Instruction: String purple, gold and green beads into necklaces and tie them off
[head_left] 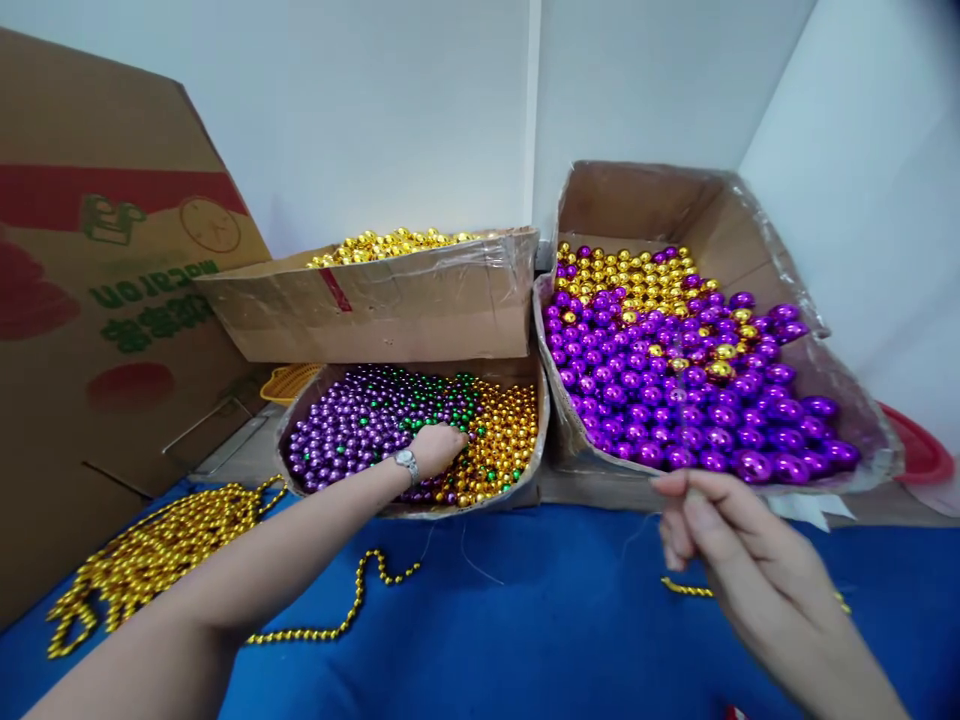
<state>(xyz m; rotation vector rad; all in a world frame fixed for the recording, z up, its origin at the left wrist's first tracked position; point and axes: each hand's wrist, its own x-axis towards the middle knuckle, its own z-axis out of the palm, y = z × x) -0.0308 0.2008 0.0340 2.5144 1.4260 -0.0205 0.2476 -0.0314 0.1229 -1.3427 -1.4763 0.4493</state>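
My left hand point(441, 449), with a watch point(407, 466) on its wrist, reaches into a low cardboard box point(541, 440) of small loose beads. Its fingers are bent together among the green beads point(457, 400) and gold beads point(510, 420); what they hold is hidden. Purple beads point(330, 425) fill that box's left side. My right hand point(724, 535) is raised before the right-hand box, thumb and forefinger pinched. A faint, thin thread point(636, 535) hangs close to those fingertips and appears to be pinched there. Another fine strand point(480, 568) curves over the blue cloth.
A box point(420, 310) of gold beads stands behind the small beads. The right-hand box point(637, 195) holds large purple and gold balls. Gold bead strings point(172, 540) lie on the blue cloth point(540, 610). At left rises a tall carton point(82, 400); a red basin point(915, 445) is at right.
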